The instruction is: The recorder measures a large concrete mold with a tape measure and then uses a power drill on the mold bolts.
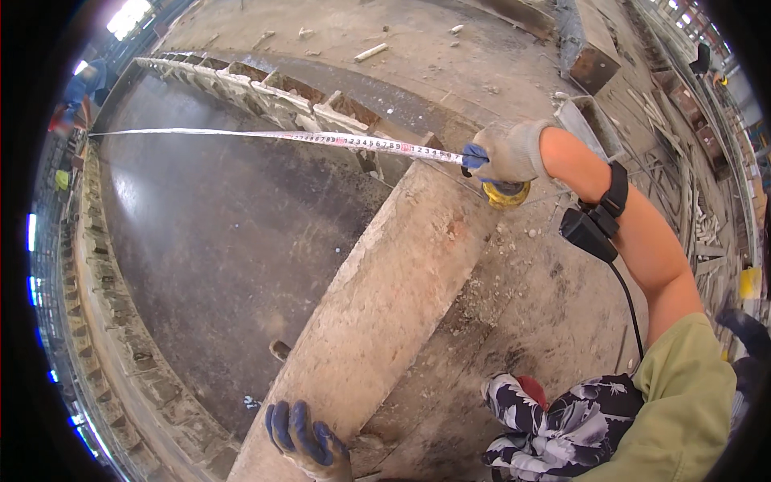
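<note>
A gloved right hand (502,153) closes around a yellow tape measure case (506,193) at two o'clock, atop the far end of a long concrete beam (385,313), while the white tape blade (265,136) stretches toward ten o'clock across a dark sunken panel (217,241). At six o'clock the left hand (309,440), in a blue-fingered glove, curls loosely over the near end of the beam, holding nothing else. A black strapped device (598,217) with a cable sits on the right forearm, and concrete rubble (369,53) litters the floor beyond.
</note>
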